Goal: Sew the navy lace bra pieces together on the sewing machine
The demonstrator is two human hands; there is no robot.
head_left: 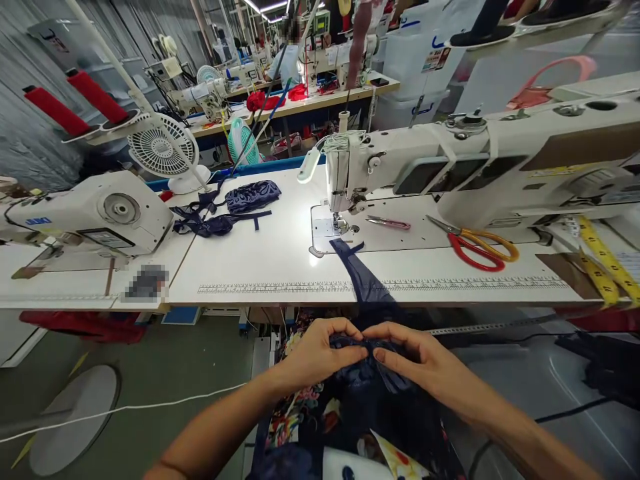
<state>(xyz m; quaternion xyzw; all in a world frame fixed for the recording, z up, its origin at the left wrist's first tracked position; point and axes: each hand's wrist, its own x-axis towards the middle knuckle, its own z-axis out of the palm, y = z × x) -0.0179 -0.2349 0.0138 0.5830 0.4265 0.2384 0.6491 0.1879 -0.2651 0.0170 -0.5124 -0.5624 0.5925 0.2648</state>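
Observation:
Both hands pinch a dark navy patterned garment point(373, 363) over my lap, just below the table's front edge. My left hand point(325, 350) grips it between thumb and fingers, and my right hand point(415, 353) does the same close beside it. From between the hands a sheer navy strip point(367, 277) runs up over the table edge. Its narrow end lies just in front of the sewing machine's needle area point(340, 223). The exact piece under the fingertips is partly hidden.
Small thread snips point(389, 223) and scissors point(475, 243) with red and orange handles lie right of the needle. More navy lace pieces point(253, 197) lie at the left. A second sewing machine point(90, 213), a white fan point(163, 143) and a yellow tape measure point(600, 263) stand around.

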